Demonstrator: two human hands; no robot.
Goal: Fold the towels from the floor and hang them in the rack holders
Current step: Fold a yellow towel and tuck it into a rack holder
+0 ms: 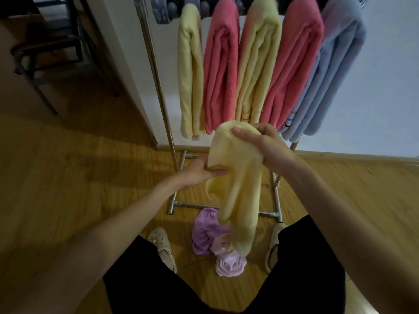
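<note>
I hold a pale yellow towel [238,184] in front of the rack; it hangs down in a long loose fold. My right hand [263,143] grips its top from above. My left hand [199,169] pinches its left edge lower down. On the metal rack [158,87] hang several folded towels: a yellow one [190,75], a pink one [221,69], a second yellow one [256,64], a second pink one [294,64] and a blue one [328,75]. Purple towels [208,230] and a lighter lilac one [229,264] lie crumpled on the floor between my feet.
The rack's base bars [186,203] cross the wooden floor just ahead of my slippers [162,245]. A white wall [385,98] stands behind the rack. A dark metal chair frame [45,53] is at the far left. Grey clip holders [162,10] sit at the rack's top.
</note>
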